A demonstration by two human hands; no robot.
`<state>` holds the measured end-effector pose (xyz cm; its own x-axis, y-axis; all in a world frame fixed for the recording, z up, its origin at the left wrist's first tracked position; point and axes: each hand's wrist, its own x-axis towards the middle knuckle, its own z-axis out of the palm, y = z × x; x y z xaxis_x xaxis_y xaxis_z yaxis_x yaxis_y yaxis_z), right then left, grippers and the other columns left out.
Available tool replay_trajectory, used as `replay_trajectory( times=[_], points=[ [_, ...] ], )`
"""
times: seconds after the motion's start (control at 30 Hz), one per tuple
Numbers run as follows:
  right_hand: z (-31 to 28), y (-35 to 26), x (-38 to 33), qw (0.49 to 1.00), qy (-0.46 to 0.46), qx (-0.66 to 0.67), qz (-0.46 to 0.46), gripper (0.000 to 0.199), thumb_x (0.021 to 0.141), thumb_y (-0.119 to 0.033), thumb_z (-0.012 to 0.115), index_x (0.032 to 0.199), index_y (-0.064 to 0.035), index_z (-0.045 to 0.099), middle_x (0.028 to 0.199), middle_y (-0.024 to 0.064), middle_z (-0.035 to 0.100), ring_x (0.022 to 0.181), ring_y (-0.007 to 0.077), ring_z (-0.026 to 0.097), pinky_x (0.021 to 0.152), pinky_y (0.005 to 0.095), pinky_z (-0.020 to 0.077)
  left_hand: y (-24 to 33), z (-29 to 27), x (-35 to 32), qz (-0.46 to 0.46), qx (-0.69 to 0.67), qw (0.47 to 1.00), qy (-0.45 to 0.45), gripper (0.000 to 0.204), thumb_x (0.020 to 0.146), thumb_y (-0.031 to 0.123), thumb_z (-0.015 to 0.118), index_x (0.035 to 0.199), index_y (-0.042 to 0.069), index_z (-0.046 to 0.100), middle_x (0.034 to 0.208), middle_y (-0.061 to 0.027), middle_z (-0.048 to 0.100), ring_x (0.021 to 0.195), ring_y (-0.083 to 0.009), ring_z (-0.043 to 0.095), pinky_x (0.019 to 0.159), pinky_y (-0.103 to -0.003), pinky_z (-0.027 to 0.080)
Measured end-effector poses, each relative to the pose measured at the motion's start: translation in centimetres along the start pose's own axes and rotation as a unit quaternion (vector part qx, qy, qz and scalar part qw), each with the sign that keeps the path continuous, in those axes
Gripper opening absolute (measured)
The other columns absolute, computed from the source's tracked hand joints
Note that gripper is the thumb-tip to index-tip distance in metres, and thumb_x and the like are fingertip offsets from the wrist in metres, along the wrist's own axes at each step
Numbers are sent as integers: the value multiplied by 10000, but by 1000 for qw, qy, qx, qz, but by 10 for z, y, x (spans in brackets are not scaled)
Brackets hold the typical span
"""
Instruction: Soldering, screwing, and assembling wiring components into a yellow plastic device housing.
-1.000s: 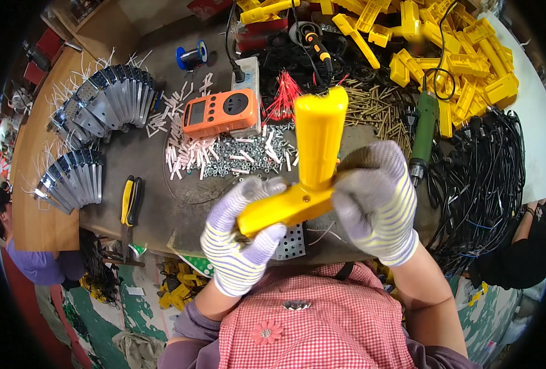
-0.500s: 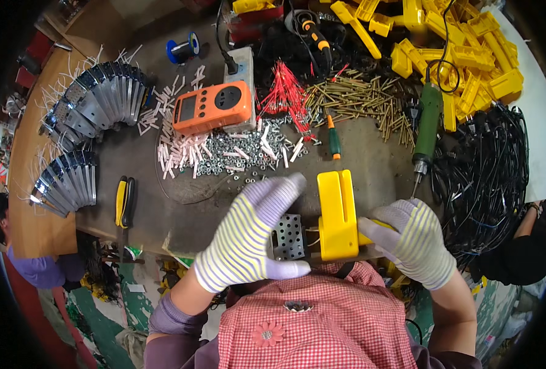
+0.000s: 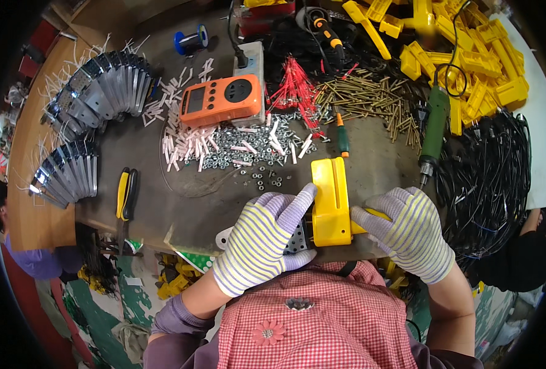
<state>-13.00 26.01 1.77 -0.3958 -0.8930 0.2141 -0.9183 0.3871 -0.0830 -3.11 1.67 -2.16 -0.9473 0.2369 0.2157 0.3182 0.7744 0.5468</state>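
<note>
Housing [image 3: 330, 206], yellow, is at the bench's [image 3: 162, 209] near edge, between both hands, its handle [image 3: 357, 228] pointing right. The right hand [image 3: 411, 237] curls its fingers around the handle. The left hand [image 3: 260, 240] spreads thumb and forefinger about the perforated plate [image 3: 296, 238], forefinger beside the housing; whether it grips, I cannot tell.

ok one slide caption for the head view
Striped-gloved left hand over a perforated metal plate, right hand gripping a yellow plastic housing; metal nuts and brass-coloured screws beyond.
</note>
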Motion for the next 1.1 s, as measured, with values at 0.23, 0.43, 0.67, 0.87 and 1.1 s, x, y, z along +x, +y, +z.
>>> replay_trajectory(
  times=[0.23,0.43,0.67,0.87,1.1],
  points=[
    [6,7,10,998,-27,50,9,324,744,-209,746,1059,-146,706,938,42,656,790,242,641,679,380,498,-5,3,-6,-23,-27,999,4,1024,644,390,861,1481,9,410,1042,-179,599,944,-363,573,898,-450,460],
    [26,21,8,967,0,253,9,346,797,-295,752,1082,-103,714,973,113,669,865,348,657,757,421,523,-1,0,-6,-26,-37,999,-25,982,709,328,822,1506,4,348,1080,-202,588,1021,-377,571,939,-471,463],
    [22,25,14,979,-50,197,-7,333,812,-351,737,1063,-137,687,844,85,614,745,317,641,655,422,503,-12,2,2,-18,-78,997,21,1180,558,470,891,1528,75,348,1497,-259,341,1300,-447,453,1139,-493,369],
    [13,26,30,981,-91,165,-36,325,854,-413,679,1045,-151,654,795,74,584,696,289,633,613,407,487,-19,-1,25,23,-59,998,-15,1228,551,506,890,1550,92,308,1558,-280,257,1415,-465,313,1180,-531,282],
    [8,25,28,977,-128,168,-23,433,845,-508,648,1064,-135,661,834,98,614,745,315,649,656,420,507,-17,0,29,46,-77,996,-4,1141,537,462,907,1461,30,398,1403,-260,420,1261,-467,450,1102,-542,367]
  ],
)
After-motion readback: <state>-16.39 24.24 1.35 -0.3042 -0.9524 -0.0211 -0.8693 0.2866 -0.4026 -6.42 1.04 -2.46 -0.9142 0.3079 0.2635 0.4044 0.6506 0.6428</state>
